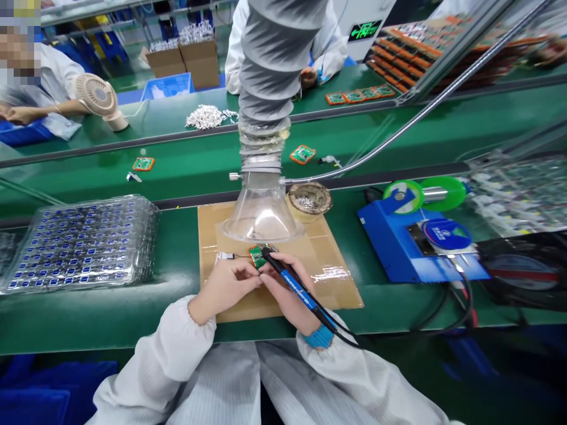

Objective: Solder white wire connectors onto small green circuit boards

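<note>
Green circuit board (pixel 256 255) at the middle of my work spot, over a cardboard sheet (pixel 330 290) laid on the counter (pixel 177 319), just below the near rim of a clear funnel hood (pixel 261 203). Right hand (pixel 292 298): grasping a soldering iron (pixel 297 289), its black and blue handle slanting up toward the board, cable trailing back over my blue wristband (pixel 319 337). Tip too small to make out. Left hand (pixel 227 286): thumb and fingertips drawn together at the board's near edge, close against those of the right; whether anything is pinched there, I cannot tell. White connector (pixel 226 256) just left of the board, thin dark lead running toward it. Grey ribbed duct (pixel 279 65) rises from the hood. Right of the hood, a round bowl (pixel 325 196) with silvery bits inside. Farther right, a blue stand (pixel 383 245) bearing a green spool (pixel 401 196). To my left, stacked clear trays (pixel 144 248) with rows of blue-marked parts. Beyond the black rail (pixel 190 199), two orange-framed boards (pixel 143 164), well apart.
</note>
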`<state>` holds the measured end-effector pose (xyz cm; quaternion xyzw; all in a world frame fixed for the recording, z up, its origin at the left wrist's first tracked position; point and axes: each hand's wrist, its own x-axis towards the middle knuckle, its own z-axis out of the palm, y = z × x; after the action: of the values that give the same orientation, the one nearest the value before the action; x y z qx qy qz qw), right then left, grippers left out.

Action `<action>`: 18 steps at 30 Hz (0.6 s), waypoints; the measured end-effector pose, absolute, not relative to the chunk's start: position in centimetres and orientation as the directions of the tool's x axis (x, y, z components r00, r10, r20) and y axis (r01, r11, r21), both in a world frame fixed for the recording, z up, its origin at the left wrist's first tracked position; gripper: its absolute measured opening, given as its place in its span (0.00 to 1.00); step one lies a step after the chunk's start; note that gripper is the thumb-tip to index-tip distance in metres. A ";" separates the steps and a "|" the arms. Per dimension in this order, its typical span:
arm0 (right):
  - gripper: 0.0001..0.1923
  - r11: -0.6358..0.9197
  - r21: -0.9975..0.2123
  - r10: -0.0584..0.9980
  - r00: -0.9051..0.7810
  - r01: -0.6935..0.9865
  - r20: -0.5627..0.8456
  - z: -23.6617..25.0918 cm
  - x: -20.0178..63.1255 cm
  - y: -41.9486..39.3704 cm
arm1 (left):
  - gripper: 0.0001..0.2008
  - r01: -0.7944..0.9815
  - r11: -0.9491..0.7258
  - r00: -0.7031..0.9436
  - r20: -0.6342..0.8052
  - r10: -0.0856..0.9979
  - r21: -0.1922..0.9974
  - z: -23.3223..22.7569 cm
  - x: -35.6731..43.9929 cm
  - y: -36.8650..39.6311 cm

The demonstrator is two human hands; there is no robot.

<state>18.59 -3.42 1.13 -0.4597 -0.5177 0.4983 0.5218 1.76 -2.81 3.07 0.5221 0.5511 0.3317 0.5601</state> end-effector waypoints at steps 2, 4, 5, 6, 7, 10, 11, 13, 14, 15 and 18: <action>0.16 0.064 -0.996 0.998 -0.018 -0.066 0.065 1.2 18.5 -3.4 | 0.09 0.241 0.213 0.171 -0.258 0.951 0.947 3.2 1.8 -2.9; 0.15 0.056 -0.995 0.998 0.008 -0.088 0.056 1.3 18.5 -3.4 | 0.08 0.249 0.200 0.161 -0.244 0.956 0.948 3.4 1.8 -3.0; 0.14 0.054 -0.994 0.998 0.017 -0.100 0.052 1.3 18.5 -3.3 | 0.08 0.247 0.194 0.153 -0.236 0.960 0.949 3.6 1.8 -3.0; 0.14 0.051 -0.993 0.999 0.023 -0.110 0.049 1.4 18.5 -3.3 | 0.08 0.245 0.188 0.144 -0.228 0.963 0.951 3.7 1.8 -3.0; 0.14 0.048 -0.992 0.999 0.024 -0.117 0.046 1.4 18.5 -3.3 | 0.08 0.246 0.181 0.135 -0.219 0.966 0.952 3.8 1.8 -3.1; 0.14 0.043 -0.994 0.999 0.026 -0.101 0.041 1.1 18.5 -3.3 | 0.08 0.300 0.133 0.132 -0.179 0.975 0.945 4.0 1.5 -3.1; 0.14 0.046 -0.995 0.999 0.024 -0.086 0.044 0.9 18.5 -3.3 | 0.08 0.332 0.102 0.142 -0.157 0.977 0.938 4.1 1.4 -3.0; 0.13 0.060 -0.997 0.998 0.030 -0.042 0.059 0.5 18.6 -3.3 | 0.07 0.417 -0.001 0.189 -0.085 0.978 0.909 4.0 0.9 -2.7; 0.13 0.070 -0.997 0.997 0.047 -0.015 0.069 0.2 18.7 -3.3 | 0.07 0.471 -0.075 0.228 -0.039 0.973 0.879 3.9 0.7 -2.4; 0.12 0.079 -0.997 0.994 0.074 0.016 0.080 -0.1 19.0 -3.3 | 0.07 0.528 -0.153 0.272 0.004 0.962 0.835 3.8 0.5 -2.0; 0.13 0.100 -0.985 0.983 0.138 0.139 0.119 -0.9 20.6 -3.3 | 0.07 0.677 -0.291 0.363 0.038 0.931 0.676 3.3 0.0 -0.4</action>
<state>20.60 -3.28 -0.89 -0.5388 -0.5208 0.3998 0.5278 -0.01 -0.38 3.34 0.7730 0.5201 0.2196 0.2894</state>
